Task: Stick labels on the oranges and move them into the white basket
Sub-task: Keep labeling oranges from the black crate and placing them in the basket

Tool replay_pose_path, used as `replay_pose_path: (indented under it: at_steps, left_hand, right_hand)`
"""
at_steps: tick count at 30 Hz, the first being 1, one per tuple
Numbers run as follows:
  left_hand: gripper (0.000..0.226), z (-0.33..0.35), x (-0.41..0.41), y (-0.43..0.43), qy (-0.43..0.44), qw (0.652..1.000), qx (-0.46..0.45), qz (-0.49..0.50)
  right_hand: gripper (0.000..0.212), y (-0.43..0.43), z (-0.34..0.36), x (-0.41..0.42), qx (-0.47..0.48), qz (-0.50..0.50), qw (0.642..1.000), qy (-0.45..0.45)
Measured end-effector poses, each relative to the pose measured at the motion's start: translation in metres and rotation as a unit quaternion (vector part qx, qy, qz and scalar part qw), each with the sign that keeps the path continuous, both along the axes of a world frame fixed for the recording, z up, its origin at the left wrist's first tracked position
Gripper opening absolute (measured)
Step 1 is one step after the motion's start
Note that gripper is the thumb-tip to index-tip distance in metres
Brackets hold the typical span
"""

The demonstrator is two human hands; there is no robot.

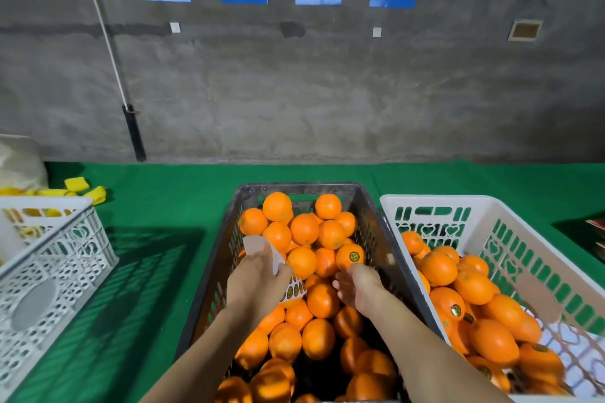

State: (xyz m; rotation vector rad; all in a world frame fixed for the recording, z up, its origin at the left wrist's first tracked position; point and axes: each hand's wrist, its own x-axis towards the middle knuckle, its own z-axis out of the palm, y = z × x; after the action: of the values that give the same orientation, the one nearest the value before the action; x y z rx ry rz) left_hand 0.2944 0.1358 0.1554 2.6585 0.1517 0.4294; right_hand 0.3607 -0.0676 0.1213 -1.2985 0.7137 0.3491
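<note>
Left hand (258, 275) grasps white label sheet (288, 285) for peeling; right hand (357, 285), relaxed, fingertips at freshly labelled round orange (351, 257), 12 o'clock.

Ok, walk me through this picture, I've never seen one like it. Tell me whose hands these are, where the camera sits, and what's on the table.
A person wears the camera on the head, so it looks down over their own arms. The left hand holds a label sheet. The right hand reaches toward a labelled orange atop the pile in the dark crate. To the right stands the white basket, which holds oranges, some visibly labelled. Everything sits on a green cloth, with another white crate on the left.
</note>
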Motion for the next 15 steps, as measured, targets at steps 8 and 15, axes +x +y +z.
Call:
replay_pose_path:
  at_steps: [8,15]
  left_hand:
    - [0.031,-0.003,0.002,0.0,-0.007,1.0,0.001,0.003]
    - [0.038,-0.007,0.009,-0.002,-0.008,1.0,0.004,0.007]
  right_hand:
    - [0.065,-0.003,-0.002,0.009,0.132,-0.056,0.989,0.031]
    - [0.056,0.005,-0.005,0.016,0.121,-0.087,0.989,0.023]
